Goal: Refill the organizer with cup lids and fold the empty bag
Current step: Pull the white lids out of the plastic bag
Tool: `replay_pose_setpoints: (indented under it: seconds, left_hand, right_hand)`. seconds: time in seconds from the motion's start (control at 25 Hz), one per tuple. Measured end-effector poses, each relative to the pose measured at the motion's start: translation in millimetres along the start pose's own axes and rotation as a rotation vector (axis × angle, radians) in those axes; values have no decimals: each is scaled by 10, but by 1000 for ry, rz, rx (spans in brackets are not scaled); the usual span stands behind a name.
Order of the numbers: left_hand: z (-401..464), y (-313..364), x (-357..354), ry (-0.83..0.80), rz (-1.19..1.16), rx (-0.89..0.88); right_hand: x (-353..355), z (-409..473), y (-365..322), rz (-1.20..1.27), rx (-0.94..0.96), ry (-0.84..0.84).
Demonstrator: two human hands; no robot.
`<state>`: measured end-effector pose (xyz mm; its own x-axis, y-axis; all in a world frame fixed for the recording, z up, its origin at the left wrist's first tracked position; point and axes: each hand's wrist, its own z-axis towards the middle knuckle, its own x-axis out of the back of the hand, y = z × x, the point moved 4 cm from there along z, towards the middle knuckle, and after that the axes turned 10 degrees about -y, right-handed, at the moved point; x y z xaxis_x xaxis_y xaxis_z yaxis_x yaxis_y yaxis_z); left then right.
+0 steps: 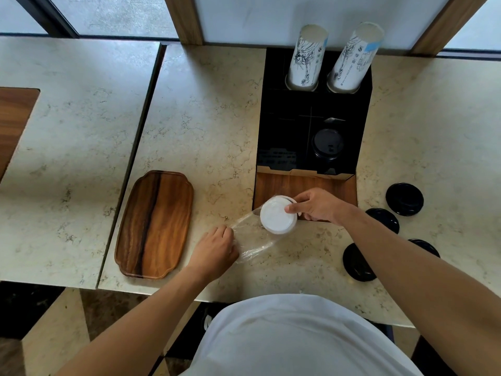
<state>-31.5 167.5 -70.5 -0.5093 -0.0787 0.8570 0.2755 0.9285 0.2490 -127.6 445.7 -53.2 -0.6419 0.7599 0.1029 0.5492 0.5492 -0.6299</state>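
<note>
A black organizer (273,126) with a wooden front stands on the marble counter. A stack of black lids (327,144) sits in its front right compartment. Two stacks of printed paper cups (307,57) lean out of its back slots. My right hand (318,204) grips a stack of white lids (277,216) at the organizer's front left corner. A clear plastic bag (253,240) trails from that stack toward me. My left hand (217,249) pinches the bag's loose end against the counter.
A wooden tray (156,225) lies to the left of the hands. Several loose black lids (404,198) lie on the counter at the right, partly under my right forearm. A seam (130,164) divides this counter from another on the left.
</note>
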Motion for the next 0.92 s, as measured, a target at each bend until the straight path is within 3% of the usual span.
replay_pose_setpoints:
  seconds: [0.4,0.48,0.56,0.68,0.8,0.92]
  left_hand:
    - [-352,-178,95,7,-108,351]
    - [-336,-136,166,94,-144,302]
    - [-279,-32,224,190,-127,120]
    - [-147,105,201,164,20,-137]
    - [-63,55,101,13,86,-83]
    - [-75,-30,71,-2,90,3]
  right_hand:
    - [-48,171,219,440,5,293]
    - [-88,192,311,514,-7,306]
    - [-124,199,364,553,-8,306]
    - [-161,193,393,600,-11,312]
    - [-195,171,397,625,-4,313]
    - [-235,146,424,635,0,311]
